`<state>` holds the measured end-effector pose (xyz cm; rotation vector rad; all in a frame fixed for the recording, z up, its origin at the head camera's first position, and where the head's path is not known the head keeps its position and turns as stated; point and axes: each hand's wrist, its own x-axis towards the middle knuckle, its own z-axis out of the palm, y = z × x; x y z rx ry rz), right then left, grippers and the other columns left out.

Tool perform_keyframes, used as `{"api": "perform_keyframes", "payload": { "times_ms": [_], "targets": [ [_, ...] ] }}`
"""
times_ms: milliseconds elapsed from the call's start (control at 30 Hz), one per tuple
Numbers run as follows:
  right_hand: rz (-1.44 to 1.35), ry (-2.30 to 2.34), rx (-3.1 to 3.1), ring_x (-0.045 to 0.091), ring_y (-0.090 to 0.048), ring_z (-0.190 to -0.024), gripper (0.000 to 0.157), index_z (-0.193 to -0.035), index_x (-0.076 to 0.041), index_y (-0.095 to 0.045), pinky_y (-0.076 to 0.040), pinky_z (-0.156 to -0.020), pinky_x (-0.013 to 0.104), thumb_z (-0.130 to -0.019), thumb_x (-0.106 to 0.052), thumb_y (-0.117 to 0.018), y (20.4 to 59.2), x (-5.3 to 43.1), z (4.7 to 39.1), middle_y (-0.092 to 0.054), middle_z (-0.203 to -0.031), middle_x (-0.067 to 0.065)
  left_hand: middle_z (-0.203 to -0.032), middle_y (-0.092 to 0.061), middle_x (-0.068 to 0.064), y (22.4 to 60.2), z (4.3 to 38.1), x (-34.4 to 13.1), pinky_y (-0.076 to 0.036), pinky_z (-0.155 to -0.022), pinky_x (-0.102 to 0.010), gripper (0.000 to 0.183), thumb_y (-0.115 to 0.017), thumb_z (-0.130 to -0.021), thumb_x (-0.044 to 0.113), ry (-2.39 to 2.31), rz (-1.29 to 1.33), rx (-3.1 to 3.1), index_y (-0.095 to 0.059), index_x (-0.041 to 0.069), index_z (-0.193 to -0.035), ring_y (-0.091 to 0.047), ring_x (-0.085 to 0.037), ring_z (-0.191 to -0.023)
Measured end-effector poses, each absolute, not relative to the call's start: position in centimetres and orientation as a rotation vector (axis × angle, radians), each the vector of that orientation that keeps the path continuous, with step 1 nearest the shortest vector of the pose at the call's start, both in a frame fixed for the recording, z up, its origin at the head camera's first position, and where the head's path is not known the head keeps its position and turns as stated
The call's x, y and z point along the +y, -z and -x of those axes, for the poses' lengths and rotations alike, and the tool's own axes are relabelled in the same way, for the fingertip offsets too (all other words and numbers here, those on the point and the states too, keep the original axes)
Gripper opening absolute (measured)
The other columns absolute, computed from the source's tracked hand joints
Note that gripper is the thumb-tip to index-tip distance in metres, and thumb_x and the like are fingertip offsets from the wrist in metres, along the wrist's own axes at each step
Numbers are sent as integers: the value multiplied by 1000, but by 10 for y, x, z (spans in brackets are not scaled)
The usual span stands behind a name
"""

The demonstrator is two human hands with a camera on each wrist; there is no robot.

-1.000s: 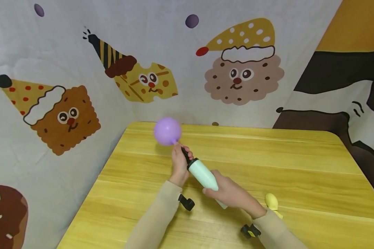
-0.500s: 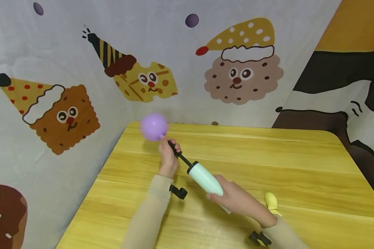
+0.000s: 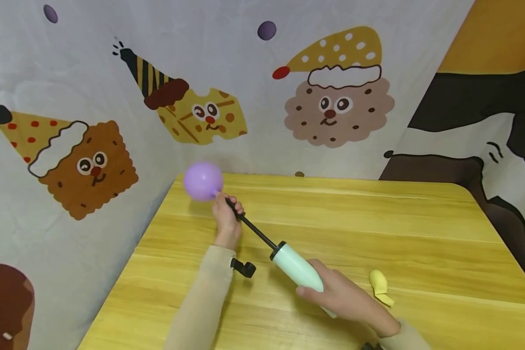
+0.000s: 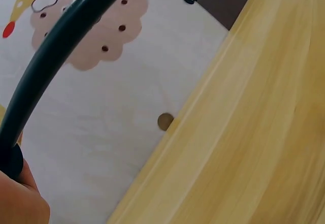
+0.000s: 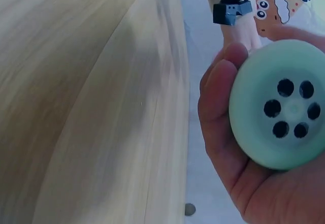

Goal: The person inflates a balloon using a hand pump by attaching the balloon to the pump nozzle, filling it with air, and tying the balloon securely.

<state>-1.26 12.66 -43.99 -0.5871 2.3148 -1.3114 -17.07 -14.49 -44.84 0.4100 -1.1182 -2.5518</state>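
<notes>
Because its neck ends at the fingers of the left hand, the purple balloon sits just beyond that hand, which is curled round the black pump handle, probably to keep the balloon steady; the right hand wraps the mint barrel, likely to anchor it, with the black rod bare between; the limp yellow balloon lies on the table near the right wrist.

One left hand and one right hand, two in all, appear with one pump bearing six holes in its end, one purple balloon, one yellow balloon, one table and two black wrist devices, alongside three hatted cartoon faces and one partly visible printed doughnut.
</notes>
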Motion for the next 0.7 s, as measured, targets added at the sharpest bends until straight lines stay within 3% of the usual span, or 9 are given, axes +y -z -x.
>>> {"api": "perform_keyframes", "payload": {
  "times_ms": [233,567,700],
  "targets": [
    [542,1321,2347,19,-66,-79,63,-147,2,-43,-56,-58,32,-106,-44,-58,441,109,23,-66,-101,8,-69,-50,1,445,167,-125,-35,-41,-15,35,-33,-114,22,2550,-379,-1168,-47,9,-85,-44,-5,-48],
    [475,1453,2267,30,-66,-61,62,-142,7,-42,-56,-46,37,-106,-43,-57,437,90,52,-61,-90,14,-70,-53,2,448,147,-90,-41,-47,-19,38,-33,-114,29,2608,-324,-1455,-50,11,-84,-47,-6,-52],
    [472,1458,2257,30,-66,-64,62,-142,6,-43,-56,-48,37,-106,-42,-58,441,89,55,-62,-91,13,-72,-54,2,450,147,-92,-42,-48,-19,36,-33,-114,29,2631,-338,-1445,-49,11,-87,-48,-7,-53]
  ]
}}
